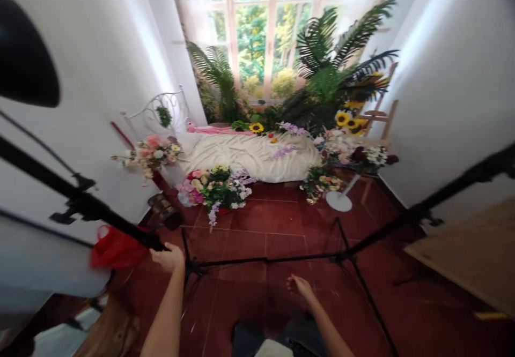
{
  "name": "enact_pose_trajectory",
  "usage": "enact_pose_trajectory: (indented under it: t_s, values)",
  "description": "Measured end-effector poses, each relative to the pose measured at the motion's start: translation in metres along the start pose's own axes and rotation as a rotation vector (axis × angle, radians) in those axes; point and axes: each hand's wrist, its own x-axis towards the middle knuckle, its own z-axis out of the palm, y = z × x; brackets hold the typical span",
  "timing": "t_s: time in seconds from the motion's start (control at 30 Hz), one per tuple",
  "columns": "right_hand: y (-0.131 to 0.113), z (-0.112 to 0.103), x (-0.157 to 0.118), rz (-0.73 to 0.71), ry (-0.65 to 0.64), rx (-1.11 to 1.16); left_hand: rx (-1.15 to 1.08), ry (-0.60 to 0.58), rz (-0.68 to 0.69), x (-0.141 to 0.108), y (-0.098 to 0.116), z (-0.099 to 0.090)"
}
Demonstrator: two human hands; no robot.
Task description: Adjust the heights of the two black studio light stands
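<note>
Above the red tiled floor (245,242) before a flower-decked bed (249,158), the left hand (171,259) grips a black stand (120,224); the right hand (300,287) hangs loosely open.

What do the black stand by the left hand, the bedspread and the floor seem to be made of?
Black stand: probably painted metal, matte, judging by its slim straight pole. Bedspread: cloth, dull, with loose wrinkles. Floor: smooth tiles, perhaps ceramic, with pale joint lines.

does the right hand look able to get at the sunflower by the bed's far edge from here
Probably not: the right hand is well short of the sunflower, with the black bar and bed in between.
</note>
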Motion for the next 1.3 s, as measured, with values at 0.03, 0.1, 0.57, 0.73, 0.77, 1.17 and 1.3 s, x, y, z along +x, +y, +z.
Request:
enact_pose_trajectory:
  t_s: [0.03,0.1,0.57,0.73,0.77,1.17,1.3]
  values:
    - [-0.005,-0.015,-0.002,-0.003,0.021,0.037,0.015,-0.061,-0.017,-0.028,0.002,0.01]
    - [-0.013,-0.051,-0.004,-0.007,0.07,0.114,0.03,-0.229,0.002,-0.092,0.01,0.031]
    - [-0.125,-0.341,-0.011,-0.059,0.091,0.617,-0.698,-1.744,0.429,-0.578,0.234,0.101]
    - [-0.191,-0.409,-0.011,-0.13,-0.041,0.772,-0.827,-1.815,0.644,-0.678,0.322,0.095]
    - [-0.205,-0.421,-0.011,-0.151,-0.074,0.811,-0.84,-1.801,0.674,-0.693,0.338,0.095]
    - [-0.292,-0.489,0.001,-0.235,-0.323,0.898,-0.848,-1.762,1.002,-0.801,0.42,0.1]
    - [-0.3,-0.495,0.006,-0.144,-0.379,0.938,-0.868,-1.7,1.071,-0.801,0.415,0.096]
